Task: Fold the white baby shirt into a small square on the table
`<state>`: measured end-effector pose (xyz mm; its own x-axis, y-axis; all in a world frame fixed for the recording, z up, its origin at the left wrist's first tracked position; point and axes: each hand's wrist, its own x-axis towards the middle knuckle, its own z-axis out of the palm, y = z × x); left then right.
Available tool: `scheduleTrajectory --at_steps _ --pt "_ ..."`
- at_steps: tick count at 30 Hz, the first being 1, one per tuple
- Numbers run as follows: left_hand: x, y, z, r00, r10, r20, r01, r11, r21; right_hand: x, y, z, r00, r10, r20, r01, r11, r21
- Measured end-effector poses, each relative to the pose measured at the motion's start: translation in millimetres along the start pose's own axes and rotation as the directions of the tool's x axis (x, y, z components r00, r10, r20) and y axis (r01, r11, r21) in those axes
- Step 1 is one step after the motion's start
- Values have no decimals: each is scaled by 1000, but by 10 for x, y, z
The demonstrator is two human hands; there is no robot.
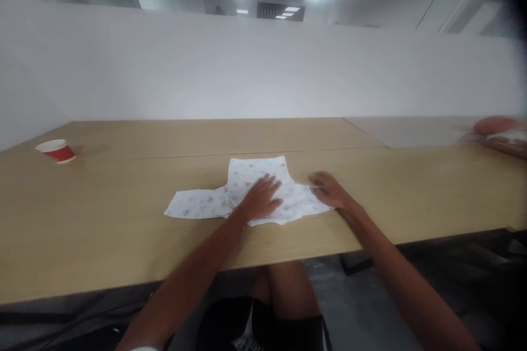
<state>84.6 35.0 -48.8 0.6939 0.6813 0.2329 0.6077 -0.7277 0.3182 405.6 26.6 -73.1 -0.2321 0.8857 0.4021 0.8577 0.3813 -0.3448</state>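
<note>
A small white garment (247,175) with a faint green print lies spread flat on the light wooden table (123,219), one sleeve reaching out to the left. My left hand (260,197) rests flat on its middle with the fingers spread. My right hand (329,189) lies on the garment's right edge, fingers stretched out and pressing down on the cloth. Neither hand holds anything up.
A red and white paper cup (56,150) lies on its side at the table's far left. A white partition wall (263,66) stands behind the table. At the far right edge, another person's blurred arm (496,125) rests on the table.
</note>
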Motion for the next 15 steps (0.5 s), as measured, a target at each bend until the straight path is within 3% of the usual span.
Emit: scheduleTrajectory --at_steps 3,6,8,10,12,14,15 --pt "-6 161 110 987 155 46 -154 988 -34 -197 239 -242 997 61 47 -57 996 -68" --pt "-25 183 163 986 156 53 -154 987 -34 -227 352 -494 978 183 105 -170 978 -121" --pt "-13 168 160 988 148 46 -142 984 -104 -173 303 -676 946 260 193 -251 965 -73" --pt "31 165 127 995 96 27 -83 944 -319 -68 112 -845 907 290 304 -319 946 50" --pt "92 181 65 998 -5 64 44 778 -627 84 -214 -959 906 246 346 -346 899 267" --pt "142 199 -22 983 -41 179 175 499 -849 271 -604 -992 935 204 289 -333 781 528" --pt "153 202 -71 971 -27 236 231 344 -910 370 -789 -981 948 147 284 -306 671 675"
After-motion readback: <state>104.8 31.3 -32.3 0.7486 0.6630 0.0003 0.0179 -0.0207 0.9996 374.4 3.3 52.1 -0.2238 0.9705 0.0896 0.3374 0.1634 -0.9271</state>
